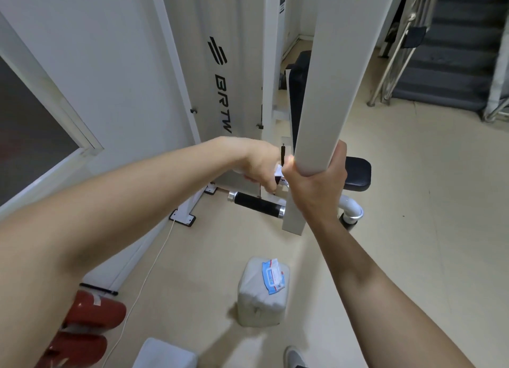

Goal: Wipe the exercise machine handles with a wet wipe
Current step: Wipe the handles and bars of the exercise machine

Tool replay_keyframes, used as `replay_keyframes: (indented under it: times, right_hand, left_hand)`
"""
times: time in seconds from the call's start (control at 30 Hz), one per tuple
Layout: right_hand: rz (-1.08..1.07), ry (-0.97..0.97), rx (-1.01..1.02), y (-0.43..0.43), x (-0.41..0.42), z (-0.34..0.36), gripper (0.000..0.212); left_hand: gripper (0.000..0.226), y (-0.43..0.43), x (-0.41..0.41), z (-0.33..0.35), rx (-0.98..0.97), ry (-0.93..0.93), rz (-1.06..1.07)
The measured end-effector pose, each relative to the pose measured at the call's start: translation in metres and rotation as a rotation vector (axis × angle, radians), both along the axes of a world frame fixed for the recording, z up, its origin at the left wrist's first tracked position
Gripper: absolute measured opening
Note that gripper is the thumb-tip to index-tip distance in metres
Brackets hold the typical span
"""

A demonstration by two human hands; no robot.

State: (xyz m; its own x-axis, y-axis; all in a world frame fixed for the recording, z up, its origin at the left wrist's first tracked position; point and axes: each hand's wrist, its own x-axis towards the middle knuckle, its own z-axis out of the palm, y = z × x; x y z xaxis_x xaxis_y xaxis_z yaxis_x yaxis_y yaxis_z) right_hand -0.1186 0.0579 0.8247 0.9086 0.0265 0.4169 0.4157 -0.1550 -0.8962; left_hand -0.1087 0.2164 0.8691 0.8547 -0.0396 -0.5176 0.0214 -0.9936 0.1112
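My right hand (315,187) grips the lower end of a white square arm (330,98) of the exercise machine. My left hand (260,165) is closed just left of it, holding a small white wet wipe (278,171) against the arm's lower end; most of the wipe is hidden by my fingers. Below both hands a black foam handle (256,204) with silver end caps sticks out sideways. A pack of wet wipes (272,275) with a blue label lies on a white bundle on the floor.
The white machine tower (220,87) with black lettering stands behind, with a black seat pad (358,172). Red cylinders (91,315) lie at lower left beside a white cable (148,274). A grey staircase (454,51) rises at right. Beige floor lies open to the right.
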Motion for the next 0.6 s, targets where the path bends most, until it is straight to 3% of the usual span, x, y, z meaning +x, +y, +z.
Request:
replay_keyframes:
  times: [0.07,0.13,0.2,0.33,0.4,0.47,0.53,0.6]
  right_hand:
    - [0.007,0.003,0.001,0.001,0.002,0.002,0.049]
    - [0.002,0.01,0.007,0.005,0.001,0.003,0.049]
    - [-0.028,0.011,0.016,0.007,0.0,0.002,0.048]
    - [-0.044,-0.005,0.011,0.006,-0.001,-0.001,0.051]
    - [-0.055,-0.01,0.011,0.004,0.001,-0.002,0.049]
    - [-0.071,-0.006,0.022,0.003,0.006,-0.002,0.047]
    - [-0.076,-0.002,0.021,0.003,0.011,-0.002,0.046]
    - [-0.075,-0.008,0.011,0.006,0.011,0.0,0.046]
  left_hand:
    - [0.025,0.018,-0.018,-0.013,0.405,-0.523,-0.298]
    - [0.034,0.035,-0.039,-0.015,0.563,-0.791,-0.387]
    - [0.028,0.035,-0.038,-0.007,0.546,-0.627,-0.296]
    - [0.025,0.015,-0.006,0.03,0.094,0.164,0.124]
    - [0.027,0.009,0.002,0.033,0.064,0.33,0.17]
    - [0.024,0.008,-0.005,0.023,0.202,0.122,0.069]
    - [0.021,0.008,-0.02,-0.003,0.419,-0.416,-0.131]
    - [0.026,0.008,-0.035,-0.022,0.563,-0.756,-0.218]
